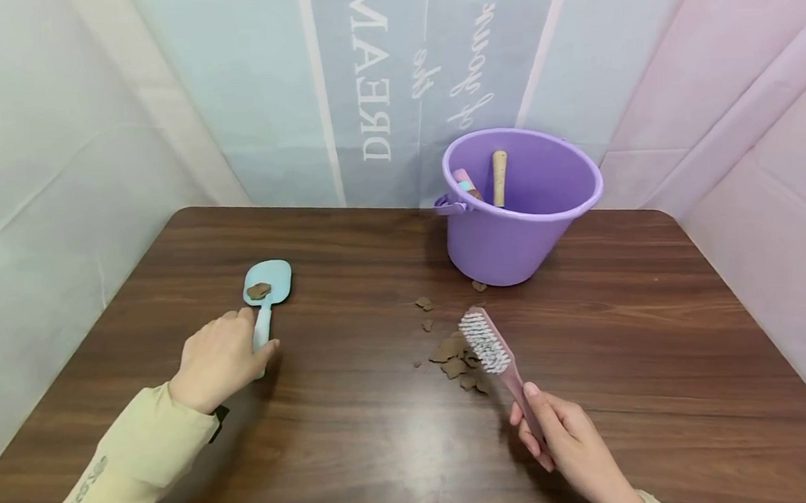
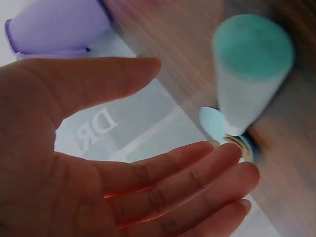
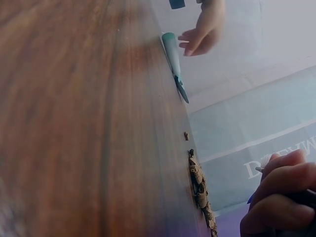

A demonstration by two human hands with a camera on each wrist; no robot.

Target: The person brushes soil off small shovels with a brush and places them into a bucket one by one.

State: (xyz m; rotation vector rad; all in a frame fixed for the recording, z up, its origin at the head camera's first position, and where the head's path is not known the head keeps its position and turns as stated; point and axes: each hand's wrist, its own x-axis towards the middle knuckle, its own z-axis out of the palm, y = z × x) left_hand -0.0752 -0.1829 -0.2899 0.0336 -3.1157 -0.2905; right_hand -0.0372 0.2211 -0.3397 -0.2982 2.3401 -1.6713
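Note:
A light blue toy shovel [image 1: 261, 327] lies on the table at the left, a brown flake [image 1: 258, 291] on its blade. Over its handle is my left hand [image 1: 220, 357]; in the left wrist view the fingers [image 2: 192, 180] and thumb are spread, apart from the white, green-ended handle [image 2: 252, 64]. My right hand [image 1: 563, 433] grips the pink handle of a brush [image 1: 486, 342], white bristles facing left. The brush head is over a small pile of brown flakes [image 1: 452, 351]. The right wrist view shows curled fingers [image 3: 281, 187], with most of the brush hidden.
Behind the pile stands a purple bucket [image 1: 498, 246], holding a wooden-handled tool [image 1: 499, 178] and a pink and blue item [image 1: 465, 180]. Several loose flakes [image 1: 424, 303] lie between pile and bucket. Printed cloth [image 1: 279, 98] hangs behind the dark wooden table [image 1: 350, 285].

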